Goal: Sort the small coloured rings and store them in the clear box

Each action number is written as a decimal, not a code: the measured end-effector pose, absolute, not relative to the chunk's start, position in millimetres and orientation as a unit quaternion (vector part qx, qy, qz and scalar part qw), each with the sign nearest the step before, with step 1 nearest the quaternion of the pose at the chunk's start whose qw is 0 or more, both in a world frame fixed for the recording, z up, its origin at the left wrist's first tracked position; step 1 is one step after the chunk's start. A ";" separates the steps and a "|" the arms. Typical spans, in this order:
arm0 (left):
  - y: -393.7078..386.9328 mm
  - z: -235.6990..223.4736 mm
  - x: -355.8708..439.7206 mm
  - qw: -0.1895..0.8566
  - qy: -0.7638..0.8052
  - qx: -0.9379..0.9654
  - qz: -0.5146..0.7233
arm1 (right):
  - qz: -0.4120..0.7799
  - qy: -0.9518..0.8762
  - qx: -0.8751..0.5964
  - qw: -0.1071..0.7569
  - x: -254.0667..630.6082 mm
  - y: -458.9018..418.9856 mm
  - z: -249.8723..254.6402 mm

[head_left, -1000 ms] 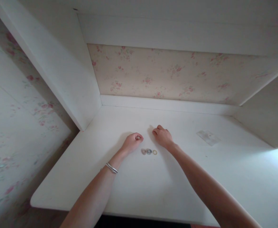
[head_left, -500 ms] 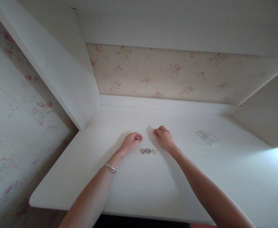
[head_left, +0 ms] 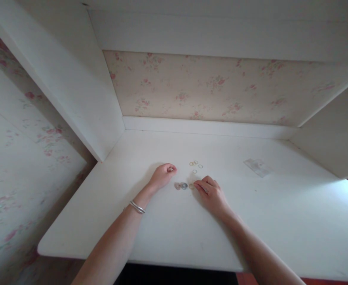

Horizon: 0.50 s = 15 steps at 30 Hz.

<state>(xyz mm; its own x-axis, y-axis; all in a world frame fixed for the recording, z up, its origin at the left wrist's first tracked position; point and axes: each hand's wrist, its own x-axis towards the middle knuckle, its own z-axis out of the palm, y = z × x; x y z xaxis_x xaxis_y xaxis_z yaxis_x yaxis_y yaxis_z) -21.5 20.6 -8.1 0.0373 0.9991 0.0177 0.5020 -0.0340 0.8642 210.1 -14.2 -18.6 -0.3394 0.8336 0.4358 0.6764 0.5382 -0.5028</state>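
Observation:
My left hand (head_left: pixel 162 175) rests on the white table, fingers curled closed; a small pale bit shows at the fingertips, too hidden to name. My right hand (head_left: pixel 212 194) is closed in a pinch at the right edge of a thin yellow ring (head_left: pixel 191 186), its fingertips covering part of it. Left of that ring lie a grey ring stack (head_left: pixel 184 185) and pinkish rings (head_left: pixel 177 185), close together in a row. Farther back, several thin pale yellow rings (head_left: pixel 195 162) lie loose, with a single ring (head_left: pixel 194 171) nearer my hands.
A crumpled clear plastic bag (head_left: pixel 257 168) lies on the white table (head_left: pixel 168 229) to the right. A low ledge (head_left: pixel 209 127) and a flowered wall panel close off the back. A white side panel (head_left: pixel 81 91) stands at the left.
My right hand has come back from the loose rings toward me, to the yellow ring in the row, uncovering the rings behind. The left hand has stayed nearly in place.

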 end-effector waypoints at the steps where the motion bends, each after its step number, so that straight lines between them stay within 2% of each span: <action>1: 20.5 -7.8 -21.4 0.354 0.598 0.627 0.351 | 0.110 -0.815 -0.464 0.330 209.6 -14.7 -19.0; 10: 18.4 -2.4 -19.9 0.364 0.595 0.623 0.355 | 0.085 -0.834 -0.439 0.325 207.0 -17.5 -16.1; 15: 18.6 -2.2 -19.7 0.365 0.592 0.625 0.354 | 0.075 -0.850 -0.439 0.281 206.0 -18.9 -13.7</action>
